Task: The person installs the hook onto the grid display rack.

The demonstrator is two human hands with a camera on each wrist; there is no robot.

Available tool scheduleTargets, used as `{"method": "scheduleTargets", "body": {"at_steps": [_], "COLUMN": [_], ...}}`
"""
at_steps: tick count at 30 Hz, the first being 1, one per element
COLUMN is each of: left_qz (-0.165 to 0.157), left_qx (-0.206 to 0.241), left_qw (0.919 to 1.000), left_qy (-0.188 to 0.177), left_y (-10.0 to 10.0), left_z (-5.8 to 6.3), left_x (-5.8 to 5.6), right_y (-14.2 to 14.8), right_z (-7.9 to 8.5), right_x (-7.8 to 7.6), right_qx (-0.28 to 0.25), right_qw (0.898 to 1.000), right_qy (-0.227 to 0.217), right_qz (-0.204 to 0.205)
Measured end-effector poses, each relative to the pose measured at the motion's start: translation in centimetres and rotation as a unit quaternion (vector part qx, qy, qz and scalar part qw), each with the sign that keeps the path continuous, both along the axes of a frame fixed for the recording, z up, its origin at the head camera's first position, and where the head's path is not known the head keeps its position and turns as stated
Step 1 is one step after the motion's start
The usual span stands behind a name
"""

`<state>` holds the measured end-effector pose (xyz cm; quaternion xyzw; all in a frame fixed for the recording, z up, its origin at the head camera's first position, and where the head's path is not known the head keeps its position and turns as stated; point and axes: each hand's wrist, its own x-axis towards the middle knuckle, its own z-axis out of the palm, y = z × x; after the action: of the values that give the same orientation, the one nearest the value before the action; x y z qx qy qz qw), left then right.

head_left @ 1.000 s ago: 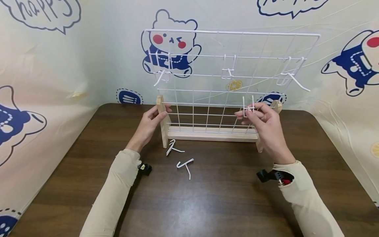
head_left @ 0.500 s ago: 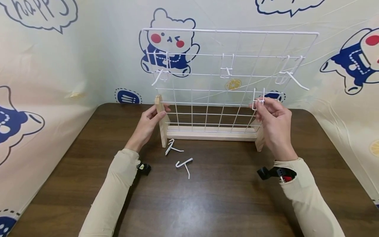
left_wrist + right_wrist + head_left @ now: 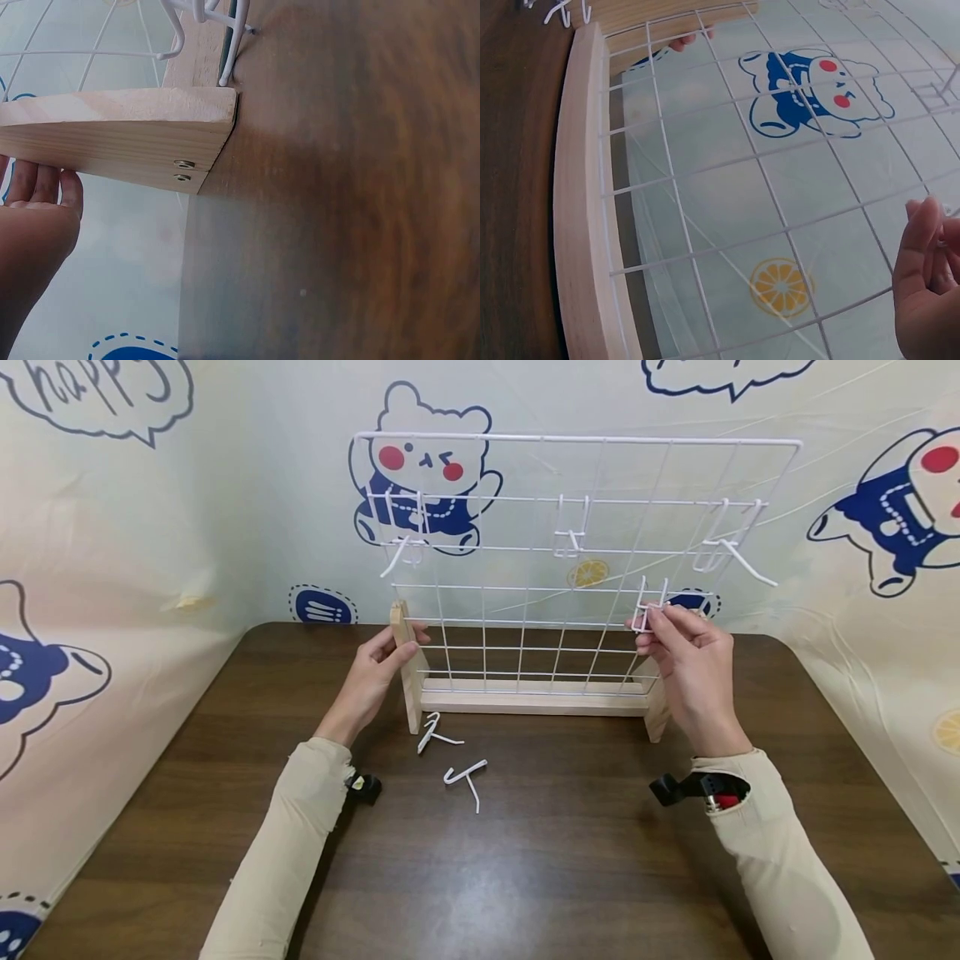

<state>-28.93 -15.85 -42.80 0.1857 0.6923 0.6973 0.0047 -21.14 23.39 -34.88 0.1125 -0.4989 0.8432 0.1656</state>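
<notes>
A white wire grid rack (image 3: 525, 648) stands on a wooden base (image 3: 536, 700) with wooden side posts. My left hand (image 3: 371, 672) grips the left side post (image 3: 410, 681), thumb in front and fingers behind. In the left wrist view, fingertips (image 3: 46, 184) lie against that post (image 3: 112, 142). My right hand (image 3: 693, 672) pinches a white wire hook (image 3: 649, 605) between thumb and fingers, over the grid's lower right part. In the right wrist view the right hand (image 3: 930, 277) hides most of that hook. Whether the hook touches the grid, I cannot tell.
Three white hooks hang on the upper grid: a left hook (image 3: 397, 553), a middle hook (image 3: 572, 537) and a right hook (image 3: 738, 556). Two loose hooks, one (image 3: 438, 734) nearer the post and another (image 3: 468, 781), lie on the brown table (image 3: 525, 877). A printed cloth (image 3: 247, 510) stands behind.
My right hand has carried the hook up and to the right along the grid, and the hook now tilts slightly. The left hand stays on the post.
</notes>
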Motion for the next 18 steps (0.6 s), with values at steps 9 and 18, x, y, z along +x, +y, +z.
{"method": "scheduleTargets", "body": {"at_steps": [9, 18], "left_qz": [0.004, 0.001], "left_qx": [-0.002, 0.001], "left_qw": [1.0, 1.0], "left_qy": [-0.002, -0.005], "left_y": [-0.1, 0.0], "left_z": [0.1, 0.1], "left_x": [0.0, 0.1], "right_y": [0.2, 0.0], "right_z": [-0.4, -1.1], "right_x": [-0.1, 0.0], "right_qx": [0.056, 0.092], "right_qw": [0.997, 0.993], "right_qy": [-0.051, -0.075], "right_qz": [0.0, 0.004]}}
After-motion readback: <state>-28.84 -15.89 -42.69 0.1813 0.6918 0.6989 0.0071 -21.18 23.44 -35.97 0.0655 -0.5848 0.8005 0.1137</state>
